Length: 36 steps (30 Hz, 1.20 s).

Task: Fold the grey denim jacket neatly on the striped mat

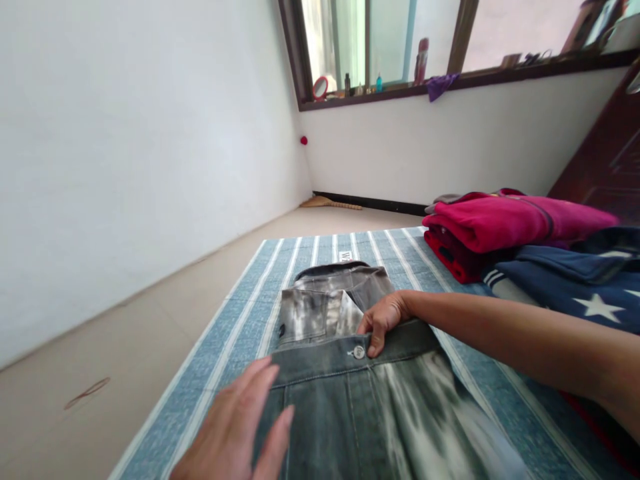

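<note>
The grey mottled garment [325, 413] fills the lower middle of the frame, its near end cut off by the bottom edge. The right hand [383, 321] pinches its band beside the button [359, 352], thumb in front; the other fingers are mostly hidden behind the band. The left hand [233, 427], lower left of centre, is cropped, its fingers blurred and apart (whether they touch the garment, I cannot tell). The right forearm [510, 337] crosses the striped sheet [225, 347] and hides the lower edge of the navy clothing [550, 267]. Pink clothing [500, 217] lies folded behind; along the top, several windowsill [480, 80] items are hard to make out
</note>
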Available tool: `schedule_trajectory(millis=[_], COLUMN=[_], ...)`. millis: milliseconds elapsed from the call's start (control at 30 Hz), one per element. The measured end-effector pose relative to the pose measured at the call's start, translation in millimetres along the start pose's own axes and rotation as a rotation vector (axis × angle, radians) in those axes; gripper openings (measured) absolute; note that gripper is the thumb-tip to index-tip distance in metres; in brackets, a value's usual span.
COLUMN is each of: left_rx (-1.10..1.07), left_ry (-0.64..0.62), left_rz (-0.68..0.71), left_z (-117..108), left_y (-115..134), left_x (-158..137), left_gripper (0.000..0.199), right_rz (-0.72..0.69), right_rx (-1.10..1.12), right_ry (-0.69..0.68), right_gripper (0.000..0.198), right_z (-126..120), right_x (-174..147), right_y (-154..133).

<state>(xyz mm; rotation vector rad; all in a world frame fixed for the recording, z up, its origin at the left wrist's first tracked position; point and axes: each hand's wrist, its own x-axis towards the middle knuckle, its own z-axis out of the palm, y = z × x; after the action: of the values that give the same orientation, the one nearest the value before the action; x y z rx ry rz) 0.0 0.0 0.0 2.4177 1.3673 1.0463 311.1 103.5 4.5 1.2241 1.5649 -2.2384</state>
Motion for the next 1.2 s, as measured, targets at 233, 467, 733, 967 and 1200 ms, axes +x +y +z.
schedule_trajectory(millis=[233,467,733,967,1200], left_rx=[0.149,0.098,0.055,-0.013,0.101], left_ry=[-0.676,-0.708,-0.761,-0.656,-0.416], left_rz=[0.342,0.240,0.158,0.239,0.427], left_z=[33.9,43.6,40.2,28.2,-15.9], left_y=[53.3,37.2,47.3,34.6,-30.2], left_x=[39.0,31.1,38.8,41.4,14.3], left_gripper=[0.062,0.064,0.062,0.053,0.050], right_rz=[0.016,-0.417,-0.275,-0.568,-0.568], right_rx=[-0.286,-0.628,-0.564,-0.559,-0.566], right_ry=[0.111,0.995,1.261,1.285,1.376], right_gripper=[0.011,0.035,0.023,0.030,0.048], right_z=[1.4,42.8,103.2,106.3,119.3], right_x=[-9.0,-84.5,-39.7,-42.8,-54.5], right_y=[-21.9,-27.5,50.7,86.9,174.3])
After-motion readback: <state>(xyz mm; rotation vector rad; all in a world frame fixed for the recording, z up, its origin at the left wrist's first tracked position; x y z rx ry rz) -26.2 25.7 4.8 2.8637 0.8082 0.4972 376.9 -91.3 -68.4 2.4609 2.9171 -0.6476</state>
